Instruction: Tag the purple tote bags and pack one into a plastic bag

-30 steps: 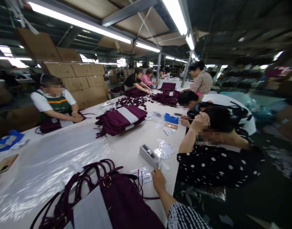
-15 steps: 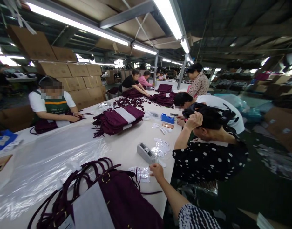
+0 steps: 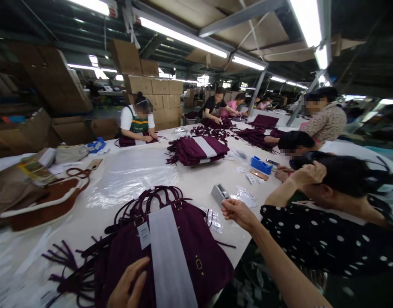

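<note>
A purple bag (image 3: pixel 125 252) with looped handles, buckles and tassels lies on the table in front of me, a pale wrap band (image 3: pixel 169 248) across it. A white tag (image 3: pixel 143 235) hangs by its handle. My left hand (image 3: pixel 128 284) is over the bag's near left part, thumb and fingers apart, holding nothing. At the near end of a grey tape dispenser (image 3: pixel 219 193), my right hand (image 3: pixel 243 214) has thumb and fingertips pinched together. What they pinch, if anything, is too small to make out. A clear plastic packet (image 3: pixel 214 220) lies below that hand.
Stacked purple bags (image 3: pixel 199 150) sit mid-table, beyond clear plastic sheeting (image 3: pixel 132 171). A brown bag (image 3: pixel 45 205) is at left, a blue tape dispenser (image 3: pixel 259 164) at right. A co-worker in polka dots (image 3: pixel 324 218) sits close on my right; others work around the table.
The view has swung left, bringing the brown bag into sight. My left hand has come into view over the purple bag. My right hand stays pinched near the grey dispenser.
</note>
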Action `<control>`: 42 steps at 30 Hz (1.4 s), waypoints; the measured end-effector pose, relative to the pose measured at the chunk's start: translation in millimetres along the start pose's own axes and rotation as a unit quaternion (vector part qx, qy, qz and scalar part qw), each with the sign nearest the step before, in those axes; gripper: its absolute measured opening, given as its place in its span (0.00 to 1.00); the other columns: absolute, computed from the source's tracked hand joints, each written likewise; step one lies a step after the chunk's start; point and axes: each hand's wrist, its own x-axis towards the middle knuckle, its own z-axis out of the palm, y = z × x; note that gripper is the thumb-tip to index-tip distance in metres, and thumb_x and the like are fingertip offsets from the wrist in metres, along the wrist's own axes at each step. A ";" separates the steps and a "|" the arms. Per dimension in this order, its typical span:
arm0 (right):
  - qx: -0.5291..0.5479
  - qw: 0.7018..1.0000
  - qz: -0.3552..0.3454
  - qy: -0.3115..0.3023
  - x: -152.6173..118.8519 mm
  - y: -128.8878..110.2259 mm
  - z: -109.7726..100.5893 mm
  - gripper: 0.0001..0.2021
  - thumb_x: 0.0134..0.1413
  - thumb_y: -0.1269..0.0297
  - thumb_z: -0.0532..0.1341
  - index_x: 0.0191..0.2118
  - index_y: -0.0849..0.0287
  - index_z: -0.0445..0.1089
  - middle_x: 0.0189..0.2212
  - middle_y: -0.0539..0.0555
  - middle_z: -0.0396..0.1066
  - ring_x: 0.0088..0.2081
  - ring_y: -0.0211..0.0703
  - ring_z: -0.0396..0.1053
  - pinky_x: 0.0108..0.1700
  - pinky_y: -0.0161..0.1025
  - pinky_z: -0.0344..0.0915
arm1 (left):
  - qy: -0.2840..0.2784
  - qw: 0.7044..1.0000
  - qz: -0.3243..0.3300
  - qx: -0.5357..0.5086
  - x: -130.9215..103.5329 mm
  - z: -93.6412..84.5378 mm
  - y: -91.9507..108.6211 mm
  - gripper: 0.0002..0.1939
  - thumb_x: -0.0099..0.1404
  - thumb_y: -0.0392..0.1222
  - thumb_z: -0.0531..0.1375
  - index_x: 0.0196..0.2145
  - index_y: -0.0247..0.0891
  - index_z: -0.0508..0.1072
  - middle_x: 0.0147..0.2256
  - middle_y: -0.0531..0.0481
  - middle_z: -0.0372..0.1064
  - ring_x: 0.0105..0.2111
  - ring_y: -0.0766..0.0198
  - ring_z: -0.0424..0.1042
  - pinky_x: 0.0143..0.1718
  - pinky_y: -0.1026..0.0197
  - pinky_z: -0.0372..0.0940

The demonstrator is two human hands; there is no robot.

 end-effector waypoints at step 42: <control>0.099 0.938 0.211 -0.257 -39.5 78.7 205.7 0.21 0.45 0.55 0.72 0.34 0.57 0.61 0.42 0.58 0.75 0.39 0.43 0.75 0.25 0.28 0.64 | 0.024 0.993 -0.037 -0.109 11.1 -3.3 42.6 0.09 0.68 0.47 0.50 0.32 0.42 0.63 0.23 0.57 0.65 0.23 0.65 0.68 0.27 0.65 0.57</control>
